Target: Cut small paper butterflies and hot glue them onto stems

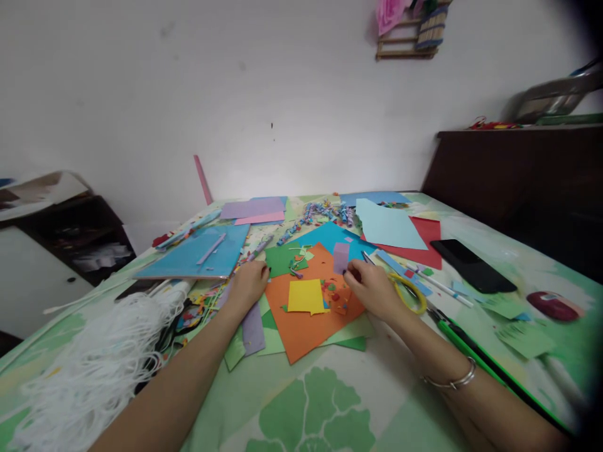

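Observation:
My right hand (372,285) is closed in a pinch at the lower corner of a small purple piece of paper (341,256), which shows a fold across it. My left hand (249,284) rests with curled fingers by the left edge of an orange sheet (296,342); whatever is in them, if anything, is hidden. Between the hands a yellow paper square (305,296) lies on the orange sheet, beside small coloured scraps (335,294). A green paper (280,260) with thin curled strips is just beyond.
Yellow-handled scissors (414,301) and a green cutter (464,351) lie by my right forearm. A black phone (471,263) is farther right. White yarn (98,370) is heaped at left, below a blue pack of paper (198,251). Rolled paper beads (325,213) lie at the back.

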Demonstrator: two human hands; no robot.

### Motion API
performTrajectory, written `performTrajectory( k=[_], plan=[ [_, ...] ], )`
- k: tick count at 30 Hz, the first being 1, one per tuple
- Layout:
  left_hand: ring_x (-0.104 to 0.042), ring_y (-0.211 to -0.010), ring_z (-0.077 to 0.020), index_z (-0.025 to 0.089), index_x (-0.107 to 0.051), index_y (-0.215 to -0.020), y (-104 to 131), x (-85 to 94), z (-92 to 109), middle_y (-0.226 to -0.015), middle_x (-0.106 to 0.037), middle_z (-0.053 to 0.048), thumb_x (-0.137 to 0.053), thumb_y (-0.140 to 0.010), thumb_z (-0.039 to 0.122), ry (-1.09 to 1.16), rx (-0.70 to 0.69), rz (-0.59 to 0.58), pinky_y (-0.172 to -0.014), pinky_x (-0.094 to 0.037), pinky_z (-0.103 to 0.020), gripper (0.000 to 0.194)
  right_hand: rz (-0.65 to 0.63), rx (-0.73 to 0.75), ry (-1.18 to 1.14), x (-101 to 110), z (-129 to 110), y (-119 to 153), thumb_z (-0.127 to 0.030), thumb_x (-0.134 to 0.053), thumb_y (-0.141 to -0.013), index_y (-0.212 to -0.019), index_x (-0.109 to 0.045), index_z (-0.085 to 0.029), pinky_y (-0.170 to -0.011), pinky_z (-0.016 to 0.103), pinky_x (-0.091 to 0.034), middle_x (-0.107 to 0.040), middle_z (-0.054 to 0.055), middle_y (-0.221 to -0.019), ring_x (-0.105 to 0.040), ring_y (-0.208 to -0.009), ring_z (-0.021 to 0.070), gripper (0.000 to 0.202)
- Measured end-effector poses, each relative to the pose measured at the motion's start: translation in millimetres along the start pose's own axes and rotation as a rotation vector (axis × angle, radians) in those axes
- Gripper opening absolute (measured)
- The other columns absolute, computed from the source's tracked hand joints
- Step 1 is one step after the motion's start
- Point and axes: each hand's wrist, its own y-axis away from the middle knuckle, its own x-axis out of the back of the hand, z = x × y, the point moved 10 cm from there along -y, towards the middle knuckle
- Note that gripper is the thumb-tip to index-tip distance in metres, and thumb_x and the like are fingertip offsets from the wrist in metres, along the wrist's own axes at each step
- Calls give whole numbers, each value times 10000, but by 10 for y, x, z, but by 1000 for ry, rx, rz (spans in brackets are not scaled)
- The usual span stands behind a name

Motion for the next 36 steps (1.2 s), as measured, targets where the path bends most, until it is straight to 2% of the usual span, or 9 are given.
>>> performTrajectory(
  k=[3,6,10,12,15,18,22,29,36],
  plan=[
    [-606,-1002,-255,148,-649,-784,47,147,162,-959,-694,-135,-413,-884,222,66,-18,80,-921,-420,-382,267,-26,10,-46,-57,-42,22,-214,-423,-810,-614,-400,-207,-535,250,-249,-480,-26,-552,-414,-526,121,197],
    [-615,-1003,-192,180,-641,-873,165,203,519,-1021,-698,-78,-449,-885,244,216,-90,94,-921,-440,-321,203,-71,43,-87,-147,-104,57,-249,-406,-845,-659,-429,-204,-530,241,-261,-490,-29,-565,-422,-529,118,193],
    [-652,-902,-191,172,-518,-1107,368,30,946,-1030,-682,-98,-585,-825,349,964,-94,-98,-764,-509,-310,339,-201,139,-125,-295,-256,136,-197,-423,-837,-673,-469,-190,-529,222,-274,-516,-28,-595,-453,-558,106,170],
    [-644,-918,-203,175,-421,-1223,445,-2,1052,-1066,-662,-114,-674,-758,342,1081,-68,-135,-769,-503,-326,554,-291,221,-121,-362,-372,200,-133,-444,-794,-672,-489,-179,-530,216,-272,-525,-26,-615,-447,-559,95,137],
    [-598,-1017,-224,198,-419,-1271,493,169,1102,-1173,-607,-124,-768,-652,259,1028,-128,-31,-848,-464,-350,713,-416,318,-97,-433,-515,309,-80,-465,-729,-675,-513,-166,-519,213,-258,-509,-32,-602,-411,-527,80,113],
    [-616,-924,-197,188,-622,-1034,513,197,1215,-1006,-675,-67,-707,-694,185,996,-215,-139,-829,-455,-318,350,-489,331,-90,-463,-569,378,-101,-488,-721,-670,-525,-163,-501,216,-236,-484,-42,-571,-386,-497,70,89],
    [-621,-731,-154,166,-694,-754,496,54,1145,-751,-691,-15,-669,-699,166,1032,-71,-278,-708,-459,-259,60,-490,306,-133,-446,-566,369,-132,-487,-751,-673,-524,-164,-502,214,-249,-493,-42,-580,-393,-507,71,92],
    [-607,-581,-115,138,-655,-703,516,-171,1070,-660,-668,-14,-722,-624,186,1258,125,-432,-573,-465,-227,115,-362,192,-281,-342,-405,220,-203,-471,-827,-738,-552,-165,-539,219,-324,-547,-19,-649,-460,-576,96,126],
    [-634,-503,-129,145,-532,-775,618,-261,1221,-672,-681,-51,-703,-695,450,1367,112,-627,-456,-435,-204,359,-320,142,-256,-291,-357,161,-256,-459,-874,-802,-599,-168,-576,224,-377,-621,3,-695,-529,-619,114,180]
  ],
)
